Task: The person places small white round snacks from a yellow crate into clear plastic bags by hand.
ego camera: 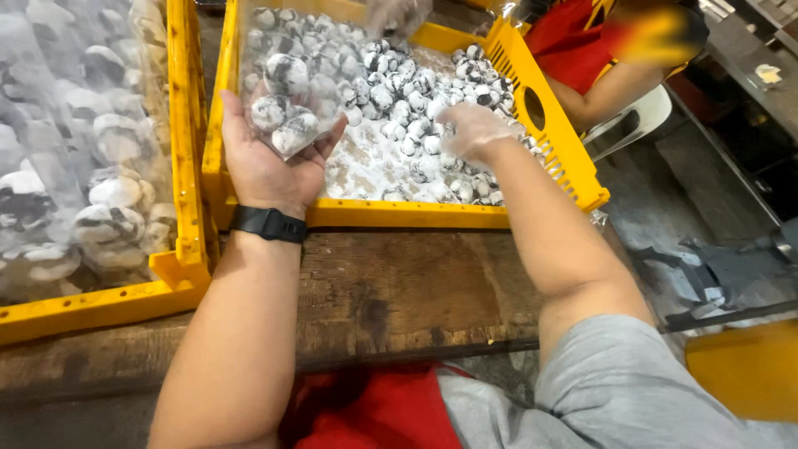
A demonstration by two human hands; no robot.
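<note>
The left hand [270, 162] is cupping a clear plastic bag [287, 75] of dark, sugar-dusted cookies, fingers curled under it. The gloved right hand [475, 131] is closing its fingers over loose cookies [399, 100] in the yellow crate [549, 125]. Left of the fingers, bagged cookies [91, 166] are filling another crate [184, 125]. Beyond, another person's arm [607, 87] is showing.

A black wristband [268, 224] circles the left wrist. A thin clear glove covers the right hand [475, 131]. Grey short sleeve [615, 387], red apron [374, 411].
</note>
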